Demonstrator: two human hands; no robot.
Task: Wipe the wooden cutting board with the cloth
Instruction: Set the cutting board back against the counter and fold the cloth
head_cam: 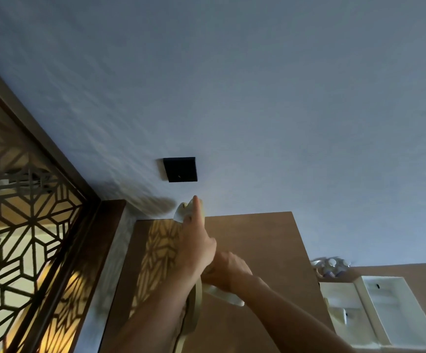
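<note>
The wooden cutting board stands on its edge, so I see it as a thin pale strip. Its top end pokes out above my fingers. My left hand grips the board's upper part, with the index finger stretched up along it. My right hand is closed on a white cloth and presses it against the board's right face. Most of the board's surface is hidden because it is edge-on to me.
A brown worktop lies under my hands against a blue-grey wall with a black square plate. White open boxes and several small bottles sit at the right. A patterned lattice screen stands at the left.
</note>
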